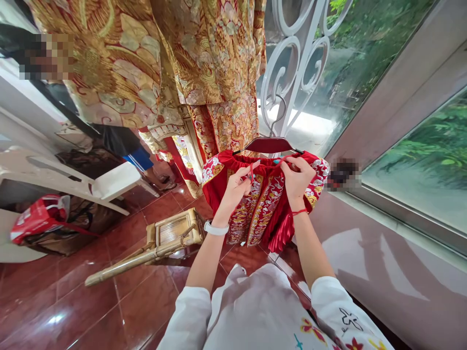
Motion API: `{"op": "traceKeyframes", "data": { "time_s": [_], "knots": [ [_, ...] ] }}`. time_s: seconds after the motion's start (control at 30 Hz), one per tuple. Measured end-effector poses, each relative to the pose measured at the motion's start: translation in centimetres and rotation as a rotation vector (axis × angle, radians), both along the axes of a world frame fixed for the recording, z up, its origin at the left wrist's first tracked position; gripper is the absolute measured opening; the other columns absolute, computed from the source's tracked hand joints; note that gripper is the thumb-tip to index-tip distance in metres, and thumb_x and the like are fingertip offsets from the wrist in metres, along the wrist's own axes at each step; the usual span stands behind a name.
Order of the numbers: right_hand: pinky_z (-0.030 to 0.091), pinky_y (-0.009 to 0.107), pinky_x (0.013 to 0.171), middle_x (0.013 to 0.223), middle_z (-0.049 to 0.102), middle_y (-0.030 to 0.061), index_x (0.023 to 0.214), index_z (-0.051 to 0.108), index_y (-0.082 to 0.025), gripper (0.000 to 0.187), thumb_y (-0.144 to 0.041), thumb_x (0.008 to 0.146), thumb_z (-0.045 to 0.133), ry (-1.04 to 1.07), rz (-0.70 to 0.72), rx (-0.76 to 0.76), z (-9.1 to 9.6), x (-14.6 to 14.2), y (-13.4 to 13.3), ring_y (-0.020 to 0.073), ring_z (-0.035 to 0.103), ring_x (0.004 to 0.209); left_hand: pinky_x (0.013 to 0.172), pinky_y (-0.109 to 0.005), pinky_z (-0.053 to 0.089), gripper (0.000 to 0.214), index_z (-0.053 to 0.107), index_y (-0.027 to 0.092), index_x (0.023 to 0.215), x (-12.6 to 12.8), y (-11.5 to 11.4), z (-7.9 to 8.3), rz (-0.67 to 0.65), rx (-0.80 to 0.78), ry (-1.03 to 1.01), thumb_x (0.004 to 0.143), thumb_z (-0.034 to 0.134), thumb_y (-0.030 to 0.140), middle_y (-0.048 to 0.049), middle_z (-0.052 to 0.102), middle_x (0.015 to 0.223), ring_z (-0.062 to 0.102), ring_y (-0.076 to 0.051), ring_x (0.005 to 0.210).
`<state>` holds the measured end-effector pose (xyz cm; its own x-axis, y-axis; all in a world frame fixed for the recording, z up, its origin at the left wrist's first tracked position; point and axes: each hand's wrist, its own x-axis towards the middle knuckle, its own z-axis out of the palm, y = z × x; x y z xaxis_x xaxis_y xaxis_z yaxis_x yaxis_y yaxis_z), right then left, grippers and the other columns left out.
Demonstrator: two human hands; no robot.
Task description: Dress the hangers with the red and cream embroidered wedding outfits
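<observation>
Right now both my hands are up at the waistband of the red embroidered skirt [263,204], which hangs from a dark red hanger [269,145] hooked onto the white scrolled window grille [296,58]. My left hand [238,187] has its fingertips pinched together on the gathered top edge of the skirt, near a thin red cord [251,171]. My right hand [297,177] is curled shut on the same edge just beside it, the knuckles covering what the fingers grip. A white band [216,228] sits on my left wrist and a red thread [299,212] on my right.

Just behind and above the skirt hangs a gold brocade robe [164,68], its hem nearly touching the hanger's left end. Below my left arm, on the red tiled floor [73,301], lies a folded bamboo stool [164,240]. Farther left stands a white plastic chair [91,182], with a red bag [38,216] under it. To my right runs the window sill [401,218], close against the skirt's right side, with glass and greenery beyond.
</observation>
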<state>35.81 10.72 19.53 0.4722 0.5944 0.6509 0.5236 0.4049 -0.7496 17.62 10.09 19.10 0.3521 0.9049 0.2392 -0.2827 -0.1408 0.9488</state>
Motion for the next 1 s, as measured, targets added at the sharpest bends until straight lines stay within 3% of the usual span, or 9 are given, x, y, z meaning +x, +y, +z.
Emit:
{"op": "traceKeyframes", "data": {
  "time_s": [0.13,0.27,0.37,0.47,0.6,0.73,0.8,0.9,1.0],
  "knots": [
    [0.054,0.033,0.065,0.076,0.074,0.005,0.076,0.08,-0.021,0.022,-0.043,0.075,0.075,0.01,0.539,-0.167,1.0,0.5,0.1,0.0211,0.065,0.07,0.061,-0.021,0.039,0.042,0.071,0.029,0.13,0.7,0.7,0.6,0.132,0.284,0.299,0.092,0.056,0.016,-0.0014,0.047,0.092,0.045,-0.011,0.072],
    [0.057,0.035,0.074,0.082,0.076,0.0056,0.079,0.082,-0.021,0.024,-0.044,0.074,0.078,-0.058,0.698,-0.245,1.6,1.0,-0.5,0.0226,0.068,0.077,0.082,-0.027,0.046,0.044,0.069,0.025,0.131,1.6,1.0,1.2,0.164,0.523,0.459,0.096,0.049,0.009,-0.0028,0.048,0.094,0.051,-0.015,0.088],
    [0.056,0.035,0.077,0.087,0.075,0.0058,0.085,0.082,-0.021,0.025,-0.043,0.08,0.074,-0.088,0.694,-0.243,1.4,1.2,-0.8,0.0219,0.067,0.08,0.085,-0.028,0.048,0.038,0.071,0.023,0.126,1.7,1.3,0.9,0.2,0.625,0.493,0.097,0.049,0.01,-0.0033,0.049,0.096,0.053,-0.016,0.091],
    [0.055,0.034,0.076,0.085,0.069,0.0045,0.089,0.081,-0.022,0.018,-0.036,0.086,0.07,-0.181,0.592,-0.19,0.8,1.2,-0.9,0.0196,0.063,0.08,0.084,-0.029,0.05,0.024,0.074,0.021,0.113,1.8,1.8,0.3,0.323,0.706,0.526,0.096,0.058,0.016,-0.0035,0.05,0.097,0.055,-0.017,0.09],
    [0.053,0.04,0.085,0.093,0.062,0.0056,0.083,0.079,-0.024,0.014,-0.023,0.088,0.066,-0.33,0.369,-0.085,0.4,1.5,-0.9,0.0219,0.061,0.091,0.083,-0.032,0.05,0.011,0.074,0.019,0.097,1.8,2.5,0.3,0.449,0.852,0.63,0.095,0.064,0.022,-0.0042,0.054,0.094,0.057,-0.018,0.088],
    [0.051,0.048,0.092,0.099,0.062,0.0086,0.081,0.077,-0.024,0.021,-0.022,0.092,0.059,-0.385,0.082,0.014,0.4,3.6,-1.2,0.0258,0.059,0.098,0.086,-0.037,0.048,0.019,0.074,0.02,0.094,-0.1,2.6,0.7,0.537,0.932,0.829,0.099,0.056,0.025,-0.0066,0.059,0.094,0.057,-0.022,0.093],
    [0.049,0.05,0.095,0.098,0.063,0.0092,0.079,0.076,-0.024,0.022,-0.022,0.092,0.058,-0.389,0.003,0.028,0.1,4.5,-1.5,0.0269,0.059,0.1,0.087,-0.039,0.046,0.022,0.074,0.021,0.093,-1.4,2.2,0.7,0.539,0.91,0.943,0.1,0.054,0.025,-0.0072,0.06,0.092,0.057,-0.023,0.094],
    [0.053,0.044,0.087,0.097,0.064,0.0087,0.079,0.071,-0.022,0.019,-0.031,0.091,0.06,-0.273,0.067,-0.02,-0.9,4.2,-2.0,0.0247,0.061,0.094,0.088,-0.04,0.045,0.022,0.072,0.02,0.092,-2.3,1.5,0.5,0.492,0.795,0.953,0.101,0.052,0.025,-0.0077,0.061,0.094,0.058,-0.024,0.095],
    [0.055,0.035,0.069,0.09,0.064,0.006,0.088,0.065,-0.023,0.027,-0.048,0.094,0.056,0.031,0.387,-0.124,-1.8,2.7,-2.6,0.0202,0.062,0.079,0.086,-0.035,0.047,0.016,0.066,0.018,0.093,-1.8,1.3,0.3,0.351,0.599,0.649,0.099,0.056,0.029,-0.007,0.06,0.099,0.058,-0.02,0.094]
  ]
}}
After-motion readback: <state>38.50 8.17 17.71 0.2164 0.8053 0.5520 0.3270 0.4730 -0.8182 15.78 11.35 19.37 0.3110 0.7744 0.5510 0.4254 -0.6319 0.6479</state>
